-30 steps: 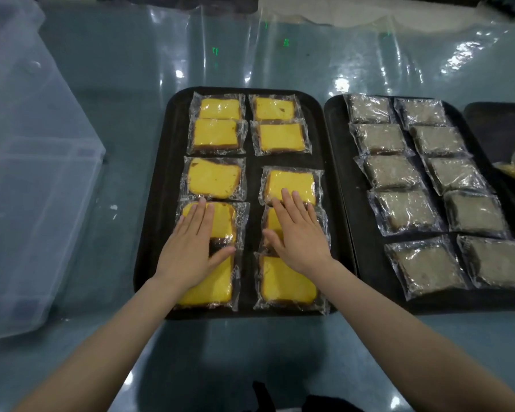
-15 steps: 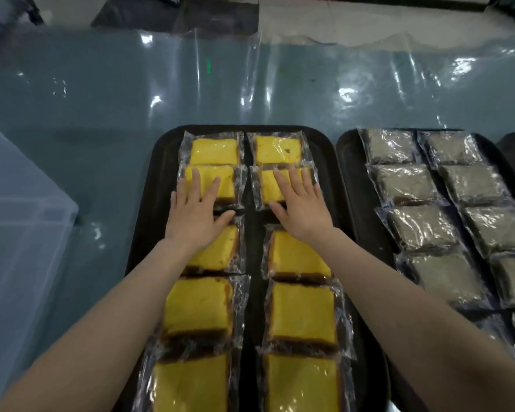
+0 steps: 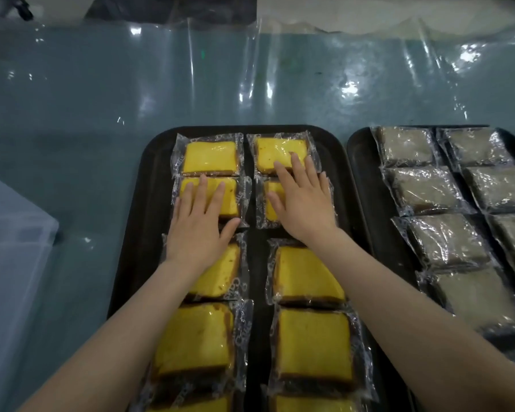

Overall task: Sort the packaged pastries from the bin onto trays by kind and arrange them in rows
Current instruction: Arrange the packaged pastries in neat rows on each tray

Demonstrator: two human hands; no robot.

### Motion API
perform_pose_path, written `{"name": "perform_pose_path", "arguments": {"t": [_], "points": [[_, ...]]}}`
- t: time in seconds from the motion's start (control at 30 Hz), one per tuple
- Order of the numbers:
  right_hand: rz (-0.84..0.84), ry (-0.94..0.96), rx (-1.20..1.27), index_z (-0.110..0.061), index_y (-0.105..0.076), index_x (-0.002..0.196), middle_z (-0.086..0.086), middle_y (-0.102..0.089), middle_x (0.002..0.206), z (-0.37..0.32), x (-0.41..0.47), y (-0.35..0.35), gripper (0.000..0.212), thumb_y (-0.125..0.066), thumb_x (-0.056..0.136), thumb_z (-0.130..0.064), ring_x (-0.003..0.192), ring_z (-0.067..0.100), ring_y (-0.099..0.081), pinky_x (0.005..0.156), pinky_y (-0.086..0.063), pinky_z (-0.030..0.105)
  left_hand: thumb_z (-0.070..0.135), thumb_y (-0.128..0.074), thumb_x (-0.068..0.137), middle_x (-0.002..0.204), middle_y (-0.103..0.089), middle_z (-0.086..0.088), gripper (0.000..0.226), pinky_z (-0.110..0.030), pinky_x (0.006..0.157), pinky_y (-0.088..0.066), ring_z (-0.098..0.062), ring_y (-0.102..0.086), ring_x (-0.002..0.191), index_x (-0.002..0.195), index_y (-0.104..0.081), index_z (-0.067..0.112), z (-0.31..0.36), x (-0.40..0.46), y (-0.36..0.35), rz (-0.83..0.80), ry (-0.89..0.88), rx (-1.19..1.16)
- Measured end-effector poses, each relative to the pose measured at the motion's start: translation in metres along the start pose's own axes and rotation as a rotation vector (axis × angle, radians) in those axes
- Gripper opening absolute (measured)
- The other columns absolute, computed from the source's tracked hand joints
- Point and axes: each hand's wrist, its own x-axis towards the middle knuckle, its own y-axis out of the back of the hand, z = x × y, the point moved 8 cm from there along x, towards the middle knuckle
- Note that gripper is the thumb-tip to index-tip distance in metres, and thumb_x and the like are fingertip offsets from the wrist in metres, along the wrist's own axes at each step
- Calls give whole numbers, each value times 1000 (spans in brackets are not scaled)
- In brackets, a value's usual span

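Observation:
Two columns of wrapped yellow cake slices fill a black tray (image 3: 149, 185). My left hand (image 3: 198, 224) lies flat with straight fingers on the second slice from the far end (image 3: 229, 194) of the left column. My right hand (image 3: 305, 203) lies flat on the second slice (image 3: 269, 203) of the right column, and its fingertips reach onto the farthest slice (image 3: 275, 151). Neither hand grips anything. On the right, a second black tray (image 3: 359, 162) carries two columns of wrapped grey-brown pastries (image 3: 422, 190).
A clear plastic bin (image 3: 9, 263) stands at the left edge of the table. The table is covered with shiny transparent film (image 3: 250, 84). A narrow gap separates the two trays.
Both hands slid from the near slices toward the far end of the yellow tray, staying flat. The camera tilted forward, so the trays now sit lower and larger in view.

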Motion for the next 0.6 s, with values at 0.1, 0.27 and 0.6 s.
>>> {"name": "perform_pose_path", "arguments": {"t": [0.1, 0.27, 0.6], "points": [[-98, 34, 7, -33, -4, 152, 3, 6, 162, 2, 34, -11, 65, -26, 97, -57, 146, 25, 14, 114, 7, 46, 70, -9, 84, 156, 15, -7, 79, -43, 115, 3, -25, 17, 142, 148, 8, 28, 2, 25, -1, -31, -1, 4], [-158, 14, -17, -34, -6, 152, 3, 4, 162, 14, 45, -26, 67, -21, 94, -64, 147, 27, 8, 116, -2, 47, 74, -4, 81, 157, 11, -7, 82, -46, 113, 6, -29, 15, 142, 149, 6, 29, 0, 48, -7, -98, 13, 9], [-21, 24, 106, -22, -12, 153, 3, 0, 161, 1, -21, 27, 67, -29, 96, -53, 147, 22, 8, 117, 0, 41, 62, -13, 87, 156, 11, -2, 78, -33, 113, 8, -13, 16, 141, 149, 5, 19, 49, -13, 42, -42, -131, -111]]}}
